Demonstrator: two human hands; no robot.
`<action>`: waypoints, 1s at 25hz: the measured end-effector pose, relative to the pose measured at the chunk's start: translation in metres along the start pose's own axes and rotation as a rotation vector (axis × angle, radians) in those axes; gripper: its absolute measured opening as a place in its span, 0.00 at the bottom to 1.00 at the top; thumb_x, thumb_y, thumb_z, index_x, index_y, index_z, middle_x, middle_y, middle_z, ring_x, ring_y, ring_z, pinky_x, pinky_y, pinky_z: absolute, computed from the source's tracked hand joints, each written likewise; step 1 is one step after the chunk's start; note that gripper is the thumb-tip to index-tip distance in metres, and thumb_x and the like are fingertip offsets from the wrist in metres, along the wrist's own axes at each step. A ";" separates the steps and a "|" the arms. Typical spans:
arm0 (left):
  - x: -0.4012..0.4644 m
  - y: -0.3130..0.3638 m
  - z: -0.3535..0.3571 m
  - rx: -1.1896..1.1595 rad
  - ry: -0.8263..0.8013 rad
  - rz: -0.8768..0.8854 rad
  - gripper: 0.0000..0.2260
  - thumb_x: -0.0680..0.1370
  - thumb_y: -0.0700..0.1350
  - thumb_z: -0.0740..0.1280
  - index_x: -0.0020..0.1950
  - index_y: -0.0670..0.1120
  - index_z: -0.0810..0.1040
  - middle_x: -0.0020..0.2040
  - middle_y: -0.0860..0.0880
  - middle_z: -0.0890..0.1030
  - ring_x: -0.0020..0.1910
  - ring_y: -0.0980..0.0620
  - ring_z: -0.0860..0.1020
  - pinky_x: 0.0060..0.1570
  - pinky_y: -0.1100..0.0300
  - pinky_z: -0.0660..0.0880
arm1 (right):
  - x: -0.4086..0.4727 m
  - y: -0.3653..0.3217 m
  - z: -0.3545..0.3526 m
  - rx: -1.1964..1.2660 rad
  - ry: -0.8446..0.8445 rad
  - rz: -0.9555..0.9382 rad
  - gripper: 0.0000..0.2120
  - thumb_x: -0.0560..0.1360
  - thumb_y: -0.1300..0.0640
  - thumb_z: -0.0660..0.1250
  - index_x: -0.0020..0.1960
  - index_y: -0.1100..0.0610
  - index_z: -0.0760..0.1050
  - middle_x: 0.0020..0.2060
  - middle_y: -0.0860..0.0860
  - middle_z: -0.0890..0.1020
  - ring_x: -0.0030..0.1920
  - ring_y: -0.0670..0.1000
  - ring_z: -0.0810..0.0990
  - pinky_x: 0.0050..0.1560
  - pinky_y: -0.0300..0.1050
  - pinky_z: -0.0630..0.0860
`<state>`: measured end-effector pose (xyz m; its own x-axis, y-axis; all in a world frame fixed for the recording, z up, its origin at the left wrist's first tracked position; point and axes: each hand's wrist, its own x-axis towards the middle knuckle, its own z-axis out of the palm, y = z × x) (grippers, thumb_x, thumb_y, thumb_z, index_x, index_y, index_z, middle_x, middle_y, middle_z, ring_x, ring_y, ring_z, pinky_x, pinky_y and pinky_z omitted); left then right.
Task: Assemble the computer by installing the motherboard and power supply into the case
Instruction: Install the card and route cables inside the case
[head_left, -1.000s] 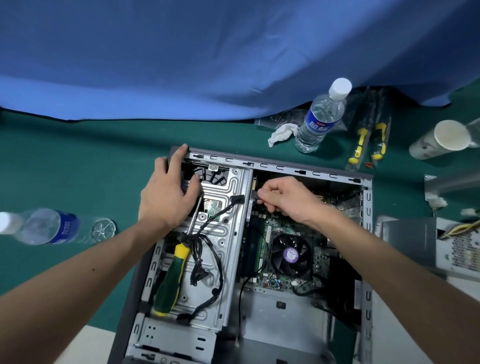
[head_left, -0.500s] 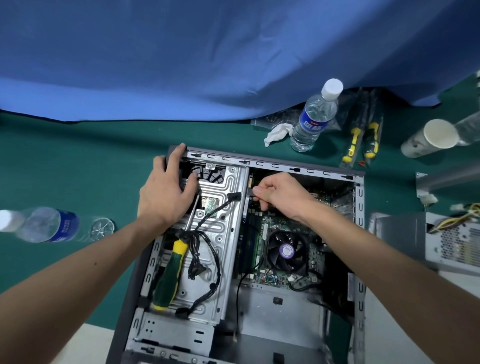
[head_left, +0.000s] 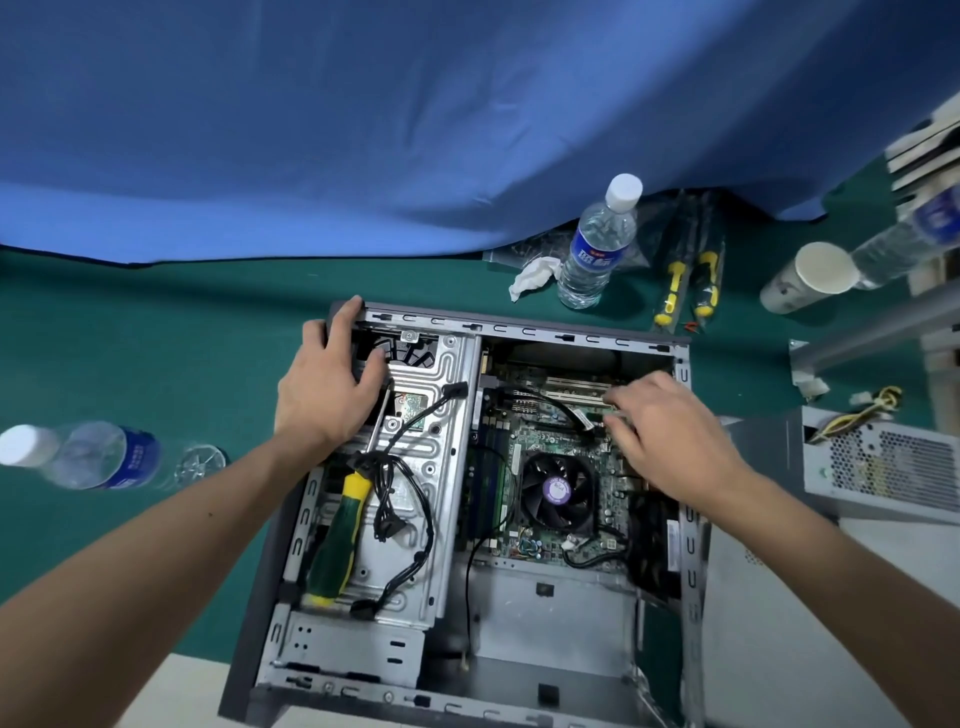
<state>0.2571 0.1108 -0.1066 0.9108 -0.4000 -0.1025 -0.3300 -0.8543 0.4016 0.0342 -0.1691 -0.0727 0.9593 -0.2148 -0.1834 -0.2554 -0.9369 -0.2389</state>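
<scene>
The open computer case (head_left: 524, 332) lies flat on the green table. Inside its right half sits the motherboard (head_left: 545, 441) with a black CPU fan (head_left: 556, 491). My left hand (head_left: 322, 395) grips the case's far left corner, fingers over the rim and thumb on the silver drive cage (head_left: 441, 467). My right hand (head_left: 670, 441) hovers over the board's right side, its fingertips pinching the end of a black cable (head_left: 545, 400) that runs from the cage edge. The grey power supply (head_left: 878, 467) stands outside the case, at the right.
A green and yellow screwdriver (head_left: 337, 540) lies on the drive cage among black cables. A water bottle (head_left: 597, 249), a tissue (head_left: 535, 275), packed screwdrivers (head_left: 691, 280) and a paper cup (head_left: 805, 278) stand behind the case. Another bottle (head_left: 93, 457) lies at the left.
My right hand has moved from the drive cage edge to the right, over the motherboard, drawing the black cable along. My left hand stays on the case corner.
</scene>
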 end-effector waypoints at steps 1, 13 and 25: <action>0.000 0.000 0.000 0.000 -0.001 0.000 0.26 0.79 0.62 0.56 0.76 0.62 0.54 0.61 0.48 0.68 0.41 0.48 0.72 0.43 0.50 0.70 | -0.004 0.004 0.005 -0.056 -0.016 -0.040 0.11 0.80 0.52 0.62 0.52 0.54 0.82 0.44 0.47 0.83 0.49 0.49 0.76 0.56 0.46 0.71; 0.000 0.001 -0.005 0.001 -0.083 -0.015 0.28 0.80 0.62 0.59 0.78 0.60 0.53 0.65 0.43 0.67 0.58 0.39 0.74 0.52 0.46 0.73 | -0.001 0.003 0.022 -0.198 0.019 -0.028 0.11 0.79 0.55 0.59 0.46 0.50 0.80 0.38 0.46 0.81 0.41 0.48 0.73 0.53 0.43 0.64; -0.046 0.061 -0.026 -0.108 -0.215 -0.266 0.34 0.75 0.72 0.53 0.78 0.59 0.61 0.81 0.47 0.48 0.80 0.45 0.49 0.74 0.38 0.47 | -0.002 0.006 0.020 -0.175 0.031 -0.016 0.10 0.76 0.61 0.60 0.41 0.52 0.76 0.35 0.49 0.79 0.39 0.51 0.67 0.54 0.45 0.67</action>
<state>0.2019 0.0855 -0.0536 0.8844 -0.2393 -0.4008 -0.0501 -0.9024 0.4281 0.0279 -0.1689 -0.0925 0.9671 -0.2050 -0.1505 -0.2175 -0.9735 -0.0713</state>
